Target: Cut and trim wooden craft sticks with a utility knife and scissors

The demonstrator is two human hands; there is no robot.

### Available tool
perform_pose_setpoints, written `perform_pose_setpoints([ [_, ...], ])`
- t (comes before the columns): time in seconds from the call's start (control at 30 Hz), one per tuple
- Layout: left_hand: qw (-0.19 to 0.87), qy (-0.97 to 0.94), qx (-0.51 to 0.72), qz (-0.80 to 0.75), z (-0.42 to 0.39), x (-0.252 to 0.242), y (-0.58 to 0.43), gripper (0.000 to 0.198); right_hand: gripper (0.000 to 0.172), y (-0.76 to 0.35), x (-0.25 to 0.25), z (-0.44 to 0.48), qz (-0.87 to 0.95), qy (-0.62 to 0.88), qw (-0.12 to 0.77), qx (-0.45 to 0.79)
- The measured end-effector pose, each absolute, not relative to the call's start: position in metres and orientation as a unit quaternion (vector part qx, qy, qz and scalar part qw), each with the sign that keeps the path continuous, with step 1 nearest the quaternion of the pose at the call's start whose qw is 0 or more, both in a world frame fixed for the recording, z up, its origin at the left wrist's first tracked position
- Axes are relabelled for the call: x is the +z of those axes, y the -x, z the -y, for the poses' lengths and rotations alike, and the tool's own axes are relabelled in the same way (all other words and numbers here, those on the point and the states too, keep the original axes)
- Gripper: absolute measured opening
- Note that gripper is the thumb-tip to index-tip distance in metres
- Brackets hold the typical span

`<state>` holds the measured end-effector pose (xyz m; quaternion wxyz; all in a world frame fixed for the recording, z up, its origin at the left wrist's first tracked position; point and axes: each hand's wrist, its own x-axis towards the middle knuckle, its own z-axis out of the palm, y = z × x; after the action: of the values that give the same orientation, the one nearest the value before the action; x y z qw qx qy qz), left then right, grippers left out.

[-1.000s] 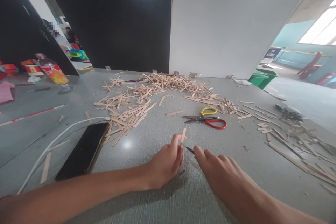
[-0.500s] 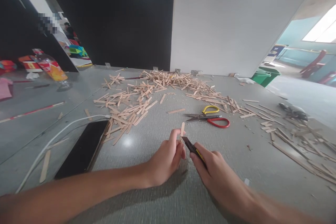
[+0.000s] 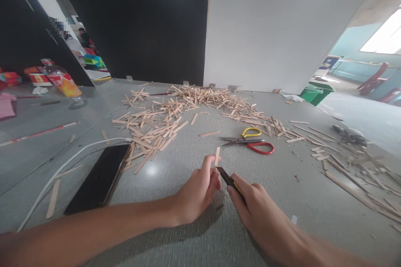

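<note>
My left hand [image 3: 200, 190] is closed on a wooden craft stick [image 3: 217, 156], which stands up between the fingers with its rounded tip at the top. My right hand [image 3: 255, 204] grips a black and yellow utility knife [image 3: 232, 182]. The knife's blade end meets the stick just above my left thumb; the exact contact is too small to make out. Beyond both hands lies a pair of scissors [image 3: 247, 139] with one yellow and one red handle. A single craft stick [image 3: 210, 133] rests left of the scissors.
A heap of craft sticks [image 3: 163, 121] spreads along the back and left. At left lie a phone [image 3: 98, 177] with a white cable [image 3: 53, 177] and a tilted drink bottle [image 3: 64, 83]. Cut strips [image 3: 347, 179] cover the right side. Black and white panels [image 3: 263, 25] stand behind.
The knife blade has shifted slightly down along the stick, and my right hand has moved a little lower. My left hand keeps nearly the same place and hold.
</note>
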<state>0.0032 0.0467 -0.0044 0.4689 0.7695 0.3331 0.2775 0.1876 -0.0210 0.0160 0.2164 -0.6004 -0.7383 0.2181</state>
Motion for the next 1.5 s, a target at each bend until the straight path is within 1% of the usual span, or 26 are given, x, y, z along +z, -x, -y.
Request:
perform_pose_setpoints([
  [0.13,0.45,-0.777,0.259,-0.356,-0.046,-0.01,-0.003,0.039,0.02,-0.188,0.018,0.021,0.739,0.608,0.205,0.204],
  [0.4,0.421,-0.785,0.225,-0.394,-0.043,-0.009,-0.007,0.045,0.026,-0.195,0.017,0.028,0.775,0.617,0.074,0.116],
  [0.43,0.419,-0.786,0.225,-0.395,-0.043,-0.008,-0.007,0.045,0.025,-0.195,0.019,0.027,0.771,0.621,0.071,0.122],
  [0.5,0.414,-0.786,0.23,-0.397,-0.043,-0.009,-0.008,0.045,0.023,-0.195,0.026,0.024,0.76,0.622,0.103,0.156],
  [0.57,0.41,-0.783,0.236,-0.403,-0.043,-0.009,-0.008,0.045,0.028,-0.195,0.036,0.021,0.742,0.619,0.139,0.217],
  [0.6,0.409,-0.781,0.237,-0.407,-0.043,-0.01,-0.008,0.044,0.03,-0.195,0.04,0.019,0.733,0.616,0.142,0.25],
  [0.67,0.407,-0.778,0.24,-0.414,-0.043,-0.011,-0.009,0.044,0.032,-0.194,0.044,0.017,0.73,0.614,0.129,0.271],
  [0.7,0.406,-0.777,0.24,-0.416,-0.043,-0.011,-0.009,0.044,0.029,-0.194,0.044,0.017,0.734,0.613,0.126,0.263],
  [0.77,0.404,-0.779,0.241,-0.414,-0.043,-0.012,-0.008,0.044,0.023,-0.192,0.039,0.019,0.75,0.618,0.12,0.2],
  [0.8,0.403,-0.781,0.242,-0.411,-0.042,-0.012,-0.008,0.043,0.021,-0.191,0.035,0.021,0.757,0.62,0.116,0.171],
  [0.87,0.403,-0.784,0.243,-0.404,-0.043,-0.013,-0.008,0.043,0.021,-0.191,0.031,0.022,0.763,0.616,0.124,0.152],
  [0.9,0.404,-0.784,0.244,-0.403,-0.043,-0.013,-0.008,0.043,0.022,-0.191,0.032,0.022,0.761,0.612,0.136,0.168],
  [0.93,0.405,-0.783,0.245,-0.404,-0.043,-0.013,-0.008,0.043,0.022,-0.192,0.035,0.021,0.75,0.608,0.151,0.213],
  [0.97,0.406,-0.781,0.245,-0.407,-0.043,-0.014,-0.008,0.044,0.023,-0.193,0.039,0.019,0.727,0.603,0.162,0.285],
  [1.03,0.407,-0.777,0.245,-0.413,-0.043,-0.014,-0.009,0.045,0.026,-0.195,0.048,0.014,0.657,0.596,0.154,0.435],
  [1.07,0.406,-0.776,0.246,-0.416,-0.043,-0.014,-0.009,0.045,0.027,-0.195,0.052,0.012,0.646,0.595,0.137,0.458],
  [1.1,0.406,-0.775,0.248,-0.417,-0.043,-0.015,-0.009,0.046,0.027,-0.195,0.053,0.011,0.659,0.6,0.119,0.437],
  [1.13,0.406,-0.775,0.248,-0.416,-0.043,-0.015,-0.009,0.046,0.024,-0.194,0.052,0.01,0.688,0.608,0.107,0.38],
  [1.2,0.409,-0.778,0.249,-0.407,-0.044,-0.014,-0.008,0.044,0.016,-0.193,0.044,0.013,0.761,0.608,0.077,0.212],
  [1.23,0.411,-0.78,0.249,-0.4,-0.044,-0.013,-0.007,0.043,0.023,-0.192,0.039,0.015,0.788,0.6,0.061,0.125],
  [1.3,0.417,-0.784,0.251,-0.386,-0.044,-0.01,-0.006,0.04,0.042,-0.192,0.029,0.02,0.819,0.572,0.04,-0.022],
  [1.37,0.424,-0.785,0.254,-0.373,-0.046,-0.007,-0.005,0.039,0.047,-0.195,0.025,0.023,0.833,0.531,0.038,-0.152],
  [1.43,0.431,-0.786,0.256,-0.361,-0.047,-0.004,-0.005,0.038,0.045,-0.198,0.026,0.024,0.833,0.509,0.053,-0.212],
  [1.5,0.436,-0.787,0.257,-0.353,-0.048,-0.002,-0.004,0.037,0.044,-0.201,0.031,0.024,0.829,0.5,0.053,-0.246],
])
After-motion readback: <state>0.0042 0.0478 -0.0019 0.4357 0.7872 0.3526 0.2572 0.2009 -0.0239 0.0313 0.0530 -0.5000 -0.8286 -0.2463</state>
